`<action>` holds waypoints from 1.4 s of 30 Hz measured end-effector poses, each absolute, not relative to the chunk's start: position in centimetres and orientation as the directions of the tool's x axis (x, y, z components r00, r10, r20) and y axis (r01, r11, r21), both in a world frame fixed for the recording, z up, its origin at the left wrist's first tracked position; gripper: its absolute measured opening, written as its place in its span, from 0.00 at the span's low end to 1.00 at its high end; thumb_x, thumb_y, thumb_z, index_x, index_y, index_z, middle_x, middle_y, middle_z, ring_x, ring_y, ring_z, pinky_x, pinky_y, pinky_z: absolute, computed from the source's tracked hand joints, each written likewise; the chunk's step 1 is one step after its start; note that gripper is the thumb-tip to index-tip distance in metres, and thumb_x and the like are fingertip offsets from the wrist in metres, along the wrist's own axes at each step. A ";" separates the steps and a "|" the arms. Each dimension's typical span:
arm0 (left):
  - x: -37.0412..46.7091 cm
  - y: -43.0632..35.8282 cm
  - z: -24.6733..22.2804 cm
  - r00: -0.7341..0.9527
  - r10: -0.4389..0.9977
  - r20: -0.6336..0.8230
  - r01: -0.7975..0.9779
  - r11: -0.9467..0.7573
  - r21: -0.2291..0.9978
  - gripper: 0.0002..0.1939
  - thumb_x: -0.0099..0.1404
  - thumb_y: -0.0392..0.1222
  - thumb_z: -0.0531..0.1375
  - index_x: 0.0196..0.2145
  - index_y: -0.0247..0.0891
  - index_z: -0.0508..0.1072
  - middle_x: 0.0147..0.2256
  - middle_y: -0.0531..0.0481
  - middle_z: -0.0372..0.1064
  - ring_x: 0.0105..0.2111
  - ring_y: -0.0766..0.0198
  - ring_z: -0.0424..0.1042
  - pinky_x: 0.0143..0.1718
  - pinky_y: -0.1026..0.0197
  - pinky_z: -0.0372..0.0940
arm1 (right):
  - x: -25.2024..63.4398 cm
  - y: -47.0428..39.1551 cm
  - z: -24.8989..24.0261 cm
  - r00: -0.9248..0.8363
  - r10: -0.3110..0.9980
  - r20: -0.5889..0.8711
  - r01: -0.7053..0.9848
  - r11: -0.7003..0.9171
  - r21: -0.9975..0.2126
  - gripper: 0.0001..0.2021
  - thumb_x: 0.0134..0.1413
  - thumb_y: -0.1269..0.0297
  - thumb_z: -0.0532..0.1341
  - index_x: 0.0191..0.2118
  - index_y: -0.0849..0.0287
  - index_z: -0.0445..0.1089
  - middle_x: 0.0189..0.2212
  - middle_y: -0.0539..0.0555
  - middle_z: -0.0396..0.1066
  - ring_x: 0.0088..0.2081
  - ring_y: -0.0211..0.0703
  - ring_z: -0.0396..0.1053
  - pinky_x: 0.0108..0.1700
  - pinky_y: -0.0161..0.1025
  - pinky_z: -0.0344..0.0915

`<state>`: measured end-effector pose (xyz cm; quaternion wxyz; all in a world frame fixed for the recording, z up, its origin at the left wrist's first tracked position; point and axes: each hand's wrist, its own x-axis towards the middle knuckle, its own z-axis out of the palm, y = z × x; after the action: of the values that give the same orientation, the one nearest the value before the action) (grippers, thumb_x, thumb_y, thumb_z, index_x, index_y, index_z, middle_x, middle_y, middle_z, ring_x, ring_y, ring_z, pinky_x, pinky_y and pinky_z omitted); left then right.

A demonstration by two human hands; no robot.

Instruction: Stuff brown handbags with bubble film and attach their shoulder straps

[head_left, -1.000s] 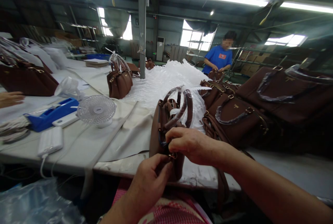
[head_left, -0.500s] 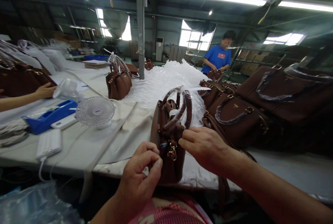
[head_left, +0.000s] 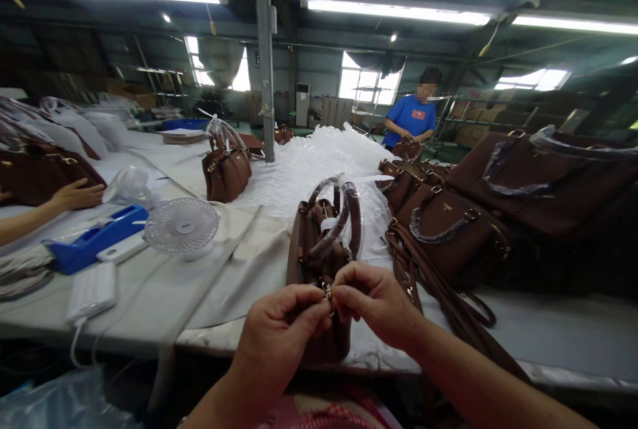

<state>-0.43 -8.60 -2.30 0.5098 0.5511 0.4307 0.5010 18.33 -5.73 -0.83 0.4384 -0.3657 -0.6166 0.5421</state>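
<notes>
A brown handbag [head_left: 329,344] stands upright in front of me at the table's edge, its end turned towards me. Clear film wraps its two raised handles [head_left: 355,216], and a white strip is tied at their top. At the bag's near end, the fingertips of my left hand [head_left: 284,333] pinch a small gold snap hook [head_left: 327,291]. My right hand [head_left: 376,296] is closed on the same hook from the other side. Fingertips partly cover the hook.
Brown handbags [head_left: 443,216] and loose straps [head_left: 438,303] are piled at right. White wrapping material [head_left: 319,157] is heaped behind. To the left are a fan [head_left: 182,226], blue tape dispenser [head_left: 100,236], power bank [head_left: 92,289] and another person's hand [head_left: 77,195]. A blue-shirted co-worker [head_left: 411,117] stands farther back.
Both hands have come together at the gold snap hook, which hung free between them before. Brown straps now lie more in view at right. The view has tilted slightly upward.
</notes>
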 end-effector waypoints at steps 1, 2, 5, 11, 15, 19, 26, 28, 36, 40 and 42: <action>-0.4 -8.5 -2.3 0.127 0.980 0.153 -0.009 -0.153 0.988 0.06 0.63 0.43 0.67 0.35 0.40 0.82 0.28 0.51 0.78 0.28 0.66 0.76 0.31 0.68 0.72 | 18.3 -5.8 -1.1 -0.341 0.930 0.139 -0.027 0.138 -0.990 0.11 0.59 0.58 0.67 0.34 0.60 0.73 0.20 0.47 0.69 0.21 0.33 0.66 0.23 0.30 0.62; -0.3 -8.4 -2.2 0.128 0.971 0.202 0.022 -0.206 0.978 0.06 0.64 0.43 0.66 0.35 0.40 0.82 0.29 0.51 0.77 0.28 0.66 0.76 0.31 0.68 0.72 | 18.2 -5.8 -1.3 -0.334 0.933 0.135 -0.029 0.133 -0.991 0.11 0.59 0.57 0.67 0.36 0.61 0.75 0.21 0.47 0.69 0.21 0.33 0.65 0.23 0.30 0.62; -0.1 -8.2 -2.0 0.121 0.932 0.342 0.114 -0.355 0.928 0.07 0.67 0.40 0.63 0.34 0.41 0.82 0.29 0.52 0.77 0.29 0.67 0.75 0.32 0.69 0.71 | 18.2 -5.9 -1.5 -0.336 0.935 0.118 -0.066 0.102 -0.993 0.14 0.58 0.54 0.69 0.42 0.60 0.78 0.23 0.49 0.72 0.21 0.34 0.68 0.25 0.31 0.66; 0.1 -8.3 -1.8 0.114 0.882 0.457 0.249 -0.470 0.847 0.09 0.69 0.39 0.59 0.34 0.39 0.79 0.28 0.52 0.74 0.28 0.67 0.73 0.31 0.67 0.69 | 18.2 -6.1 -0.8 -0.331 0.935 0.127 -0.090 0.102 -0.991 0.14 0.55 0.53 0.71 0.36 0.60 0.79 0.21 0.50 0.73 0.22 0.38 0.71 0.27 0.34 0.68; 0.0 -8.5 -1.8 0.139 0.872 0.469 0.303 -0.488 0.819 0.10 0.71 0.39 0.58 0.33 0.39 0.77 0.29 0.51 0.73 0.29 0.66 0.73 0.31 0.66 0.68 | 18.0 -6.2 -0.7 -0.315 0.943 0.104 -0.058 0.090 -0.994 0.16 0.56 0.51 0.70 0.34 0.62 0.78 0.19 0.50 0.72 0.20 0.36 0.69 0.25 0.33 0.63; 0.0 -8.8 -1.8 0.143 0.876 0.461 0.332 -0.481 0.812 0.11 0.71 0.39 0.57 0.32 0.39 0.76 0.28 0.52 0.72 0.28 0.66 0.72 0.31 0.66 0.67 | 17.7 -6.3 -0.8 -0.285 0.954 0.090 -0.075 0.072 -0.995 0.18 0.55 0.49 0.70 0.33 0.62 0.77 0.19 0.49 0.71 0.20 0.34 0.67 0.24 0.31 0.62; 0.0 -9.2 -1.7 0.127 0.874 0.470 0.335 -0.484 0.809 0.11 0.71 0.40 0.57 0.31 0.39 0.75 0.28 0.52 0.72 0.28 0.66 0.72 0.32 0.66 0.67 | 17.5 -6.4 -1.2 -0.285 0.953 0.107 -0.071 0.090 -0.993 0.17 0.57 0.50 0.69 0.33 0.62 0.77 0.19 0.48 0.70 0.20 0.34 0.66 0.24 0.32 0.61; -0.1 -9.2 -1.7 0.122 0.876 0.467 0.339 -0.479 0.810 0.11 0.71 0.40 0.57 0.31 0.39 0.76 0.28 0.51 0.72 0.28 0.66 0.72 0.31 0.66 0.67 | 17.5 -6.5 -1.3 -0.283 0.954 0.104 -0.068 0.088 -0.994 0.17 0.57 0.50 0.69 0.33 0.62 0.77 0.18 0.48 0.70 0.20 0.34 0.65 0.24 0.32 0.61; 0.0 -8.9 -1.5 0.118 0.863 0.490 0.352 -0.498 0.792 0.11 0.71 0.40 0.57 0.30 0.39 0.75 0.27 0.52 0.72 0.27 0.66 0.71 0.30 0.66 0.66 | 17.4 -6.5 -1.7 -0.282 0.954 0.105 -0.095 0.081 -0.992 0.16 0.57 0.51 0.69 0.33 0.61 0.76 0.18 0.48 0.69 0.20 0.34 0.65 0.24 0.32 0.60; 0.1 -9.1 -1.5 0.120 0.857 0.501 0.351 -0.509 0.786 0.11 0.70 0.39 0.57 0.30 0.39 0.75 0.27 0.51 0.71 0.27 0.66 0.71 0.29 0.66 0.66 | 17.5 -6.4 -1.8 -0.270 0.959 0.086 -0.104 0.059 -0.993 0.17 0.57 0.50 0.69 0.33 0.62 0.76 0.18 0.48 0.70 0.20 0.34 0.64 0.24 0.32 0.60; 0.1 -9.1 -1.5 0.119 0.854 0.506 0.348 -0.513 0.785 0.11 0.70 0.39 0.57 0.30 0.39 0.75 0.27 0.52 0.71 0.27 0.66 0.71 0.29 0.66 0.66 | 17.5 -6.5 -1.6 -0.275 0.958 0.086 -0.090 0.063 -0.994 0.18 0.56 0.49 0.70 0.33 0.62 0.76 0.18 0.48 0.69 0.19 0.34 0.64 0.24 0.32 0.60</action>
<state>0.12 -9.13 -1.51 0.2489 0.7054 0.4261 0.5088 17.48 -6.49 -1.63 0.4630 -0.3848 -0.5633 0.5659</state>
